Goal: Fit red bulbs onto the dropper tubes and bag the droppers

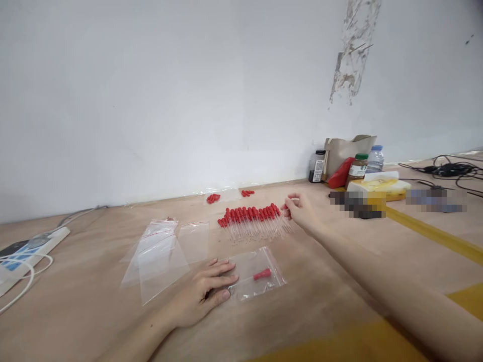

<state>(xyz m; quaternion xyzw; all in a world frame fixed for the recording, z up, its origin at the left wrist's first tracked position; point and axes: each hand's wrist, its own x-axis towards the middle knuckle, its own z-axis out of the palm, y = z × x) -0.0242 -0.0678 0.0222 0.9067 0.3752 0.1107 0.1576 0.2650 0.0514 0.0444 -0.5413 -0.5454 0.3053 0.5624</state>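
My left hand (206, 289) lies with its fingers spread, the tips on the left edge of a clear zip bag (241, 291). Inside this bag is one dropper with a red rubber bulb (262, 274). Farther back, my right hand (298, 208) pinches the red bulb of a dropper at the right end of a row. That row of droppers (249, 216) has red bulbs toward the wall and thin clear tubes toward me. Part of the pinched dropper is hidden by my fingers.
Overlapping clear zip bags (158, 256) lie left of the row. Behind it are two small piles of loose red bulbs (213, 198). A power strip (33, 256) stands at the left. Jars, a tan bag (347, 156), a tissue pack (377, 188) and black cables (449, 168) are at the right.
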